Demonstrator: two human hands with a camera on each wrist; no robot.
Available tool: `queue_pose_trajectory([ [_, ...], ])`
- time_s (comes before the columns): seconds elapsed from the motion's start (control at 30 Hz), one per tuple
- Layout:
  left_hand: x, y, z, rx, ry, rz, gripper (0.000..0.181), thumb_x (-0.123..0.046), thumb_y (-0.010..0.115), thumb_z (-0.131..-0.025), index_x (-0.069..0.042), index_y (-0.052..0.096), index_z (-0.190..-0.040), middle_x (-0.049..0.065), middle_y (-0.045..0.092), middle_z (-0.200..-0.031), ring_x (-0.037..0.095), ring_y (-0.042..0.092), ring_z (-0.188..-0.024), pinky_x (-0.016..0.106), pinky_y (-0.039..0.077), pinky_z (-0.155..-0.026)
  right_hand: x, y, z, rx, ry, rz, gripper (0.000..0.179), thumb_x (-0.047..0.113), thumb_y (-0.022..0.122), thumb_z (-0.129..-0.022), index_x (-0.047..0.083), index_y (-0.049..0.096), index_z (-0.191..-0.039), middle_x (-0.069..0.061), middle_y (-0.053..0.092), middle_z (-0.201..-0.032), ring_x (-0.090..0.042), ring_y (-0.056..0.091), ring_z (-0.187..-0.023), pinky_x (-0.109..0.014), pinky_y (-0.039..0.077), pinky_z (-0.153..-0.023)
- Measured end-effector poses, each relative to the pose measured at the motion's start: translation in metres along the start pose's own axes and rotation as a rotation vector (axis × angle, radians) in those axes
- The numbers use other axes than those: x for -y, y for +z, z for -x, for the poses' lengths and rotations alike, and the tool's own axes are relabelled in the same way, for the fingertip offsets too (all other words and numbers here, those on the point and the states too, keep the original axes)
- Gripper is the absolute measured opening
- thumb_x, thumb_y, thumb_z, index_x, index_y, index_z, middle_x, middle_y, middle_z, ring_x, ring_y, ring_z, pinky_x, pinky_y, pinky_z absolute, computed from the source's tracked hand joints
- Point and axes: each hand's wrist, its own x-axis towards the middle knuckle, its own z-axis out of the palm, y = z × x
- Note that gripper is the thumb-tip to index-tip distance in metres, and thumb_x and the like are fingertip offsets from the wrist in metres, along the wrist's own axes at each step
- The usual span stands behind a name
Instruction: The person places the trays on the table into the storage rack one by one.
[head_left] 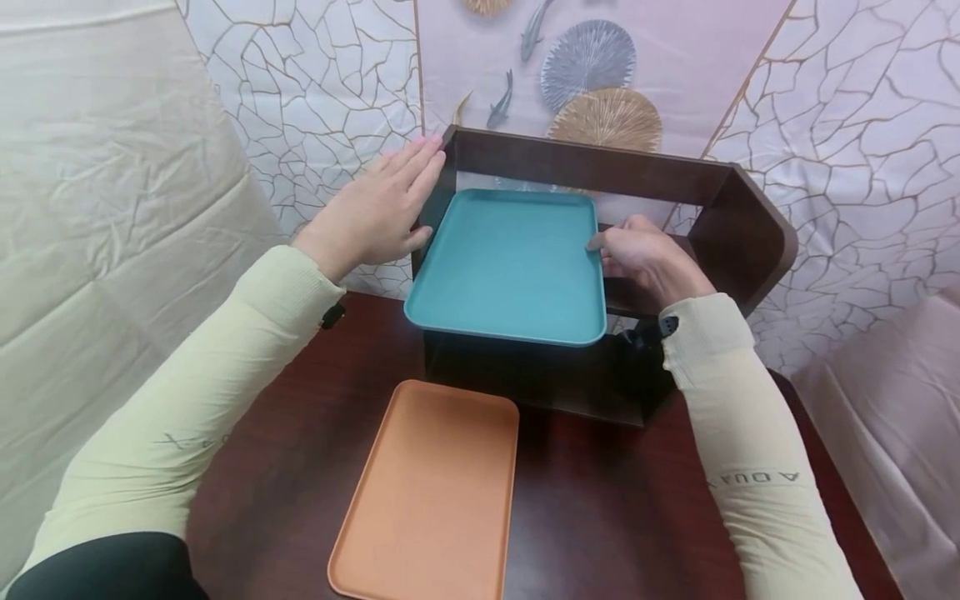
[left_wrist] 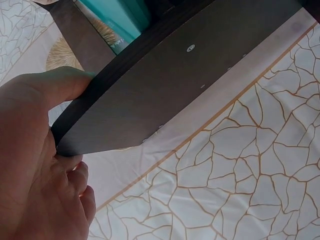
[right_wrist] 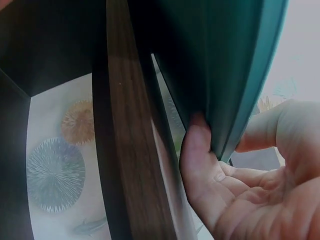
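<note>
A teal tray (head_left: 517,267) lies across the dark brown wooden shelf (head_left: 585,162), its near end reaching out past the shelf's front. My right hand (head_left: 648,254) pinches the tray's right rim, thumb above and fingers underneath; the right wrist view shows the curled fingers (right_wrist: 197,155) against its underside. At the shelf's left side panel, my left hand (head_left: 382,204) holds the front edge. In the left wrist view the thumb (left_wrist: 65,85) laps over one face of that panel (left_wrist: 150,95), with the other fingers on the opposite side.
An orange tray (head_left: 435,492) lies flat on the dark red-brown table (head_left: 600,500), in front of the shelf. Behind stands a patterned cloth backdrop (head_left: 330,75). Pale draped cloth (head_left: 112,167) hangs at the left, with more cloth (head_left: 892,417) at the right.
</note>
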Motion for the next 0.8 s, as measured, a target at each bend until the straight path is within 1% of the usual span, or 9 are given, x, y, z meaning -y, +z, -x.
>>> queue_pose_trajectory([
  [0.1, 0.0005, -0.0009, 0.0005, 0.007, -0.007, 0.006, 0.086, -0.032, 0.053, -0.107, 0.006, 0.005, -0.167, 0.021, 0.000, -0.178, 0.037, 0.005, -0.167, 0.050, 0.010, -0.137, 0.0020, -0.0002, -0.0004, 0.007, 0.010, 0.001, 0.027, 0.013, 0.051, -0.107, -0.008, 0.055, -0.125, -0.007, 0.056, -0.104, -0.009, 0.065, -0.087, -0.023, 0.063, -0.086],
  [0.17, 0.0008, -0.0014, 0.0007, 0.009, -0.012, 0.011, 0.086, -0.033, 0.052, -0.107, 0.005, 0.004, -0.167, 0.021, -0.001, -0.178, 0.037, 0.004, -0.167, 0.050, 0.010, -0.137, 0.0031, 0.0002, -0.0009, 0.006, 0.016, 0.003, 0.026, 0.012, 0.052, -0.107, -0.008, 0.055, -0.124, -0.005, 0.057, -0.098, -0.008, 0.066, -0.084, -0.022, 0.064, -0.083],
  [0.27, 0.0008, -0.0017, 0.0006, 0.008, -0.012, 0.019, 0.086, -0.032, 0.052, -0.107, 0.005, 0.004, -0.167, 0.021, -0.001, -0.178, 0.037, 0.004, -0.167, 0.051, 0.011, -0.137, 0.0044, -0.0002, -0.0011, 0.009, 0.016, 0.020, 0.014, 0.011, 0.055, -0.106, -0.003, 0.058, -0.106, -0.001, 0.058, -0.084, -0.008, 0.066, -0.079, -0.026, 0.065, -0.085],
  [0.33, 0.0007, -0.0016, 0.0004, 0.005, -0.011, 0.021, 0.085, -0.032, 0.052, -0.107, 0.005, 0.004, -0.167, 0.021, -0.001, -0.178, 0.037, 0.004, -0.167, 0.051, 0.012, -0.137, 0.0051, -0.0006, -0.0002, 0.002, 0.019, 0.065, 0.015, 0.012, 0.058, -0.105, 0.001, 0.059, -0.094, 0.001, 0.058, -0.077, -0.009, 0.067, -0.077, -0.031, 0.065, -0.091],
  [0.43, 0.0002, -0.0012, 0.0001, 0.001, -0.009, 0.021, 0.085, -0.032, 0.052, -0.107, 0.005, 0.005, -0.167, 0.021, 0.000, -0.178, 0.037, 0.005, -0.167, 0.051, 0.012, -0.137, 0.0060, -0.0024, 0.0019, -0.012, 0.011, 0.170, 0.019, 0.015, 0.062, -0.104, -0.003, 0.065, -0.098, -0.005, 0.063, -0.084, -0.013, 0.070, -0.083, -0.042, 0.061, -0.103],
  [0.5, -0.0004, -0.0006, -0.0002, 0.000, -0.007, 0.019, 0.085, -0.032, 0.052, -0.107, 0.005, 0.006, -0.167, 0.021, 0.001, -0.178, 0.037, 0.005, -0.167, 0.051, 0.012, -0.137, 0.0065, -0.0041, 0.0027, -0.019, 0.002, 0.233, 0.027, 0.016, 0.065, -0.103, -0.009, 0.068, -0.113, -0.012, 0.068, -0.100, -0.015, 0.073, -0.089, -0.047, 0.059, -0.107],
  [0.53, -0.0007, -0.0004, -0.0003, 0.000, -0.006, 0.018, 0.085, -0.032, 0.052, -0.107, 0.005, 0.006, -0.167, 0.021, 0.001, -0.178, 0.037, 0.005, -0.167, 0.051, 0.012, -0.137, 0.0064, -0.0049, 0.0027, -0.026, -0.009, 0.258, 0.032, 0.016, 0.066, -0.103, -0.011, 0.068, -0.120, -0.015, 0.069, -0.107, -0.016, 0.074, -0.090, -0.047, 0.059, -0.106],
  [0.6, -0.0013, 0.0001, -0.0006, 0.001, -0.005, 0.018, 0.085, -0.032, 0.052, -0.107, 0.005, 0.006, -0.167, 0.021, 0.001, -0.178, 0.037, 0.006, -0.167, 0.051, 0.011, -0.137, 0.0059, -0.0059, 0.0022, -0.039, -0.033, 0.293, 0.038, 0.015, 0.069, -0.101, -0.013, 0.067, -0.125, -0.018, 0.071, -0.111, -0.016, 0.076, -0.089, -0.045, 0.063, -0.100],
  [0.8, -0.0010, -0.0001, -0.0006, 0.009, -0.011, 0.018, 0.085, -0.032, 0.052, -0.107, 0.005, 0.004, -0.167, 0.021, 0.000, -0.178, 0.037, 0.005, -0.167, 0.050, 0.010, -0.137, 0.0023, -0.0054, 0.0005, -0.107, -0.072, 0.326, 0.033, 0.017, 0.079, -0.095, -0.011, 0.074, -0.111, -0.009, 0.077, -0.081, -0.012, 0.076, -0.070, -0.031, 0.068, -0.073],
])
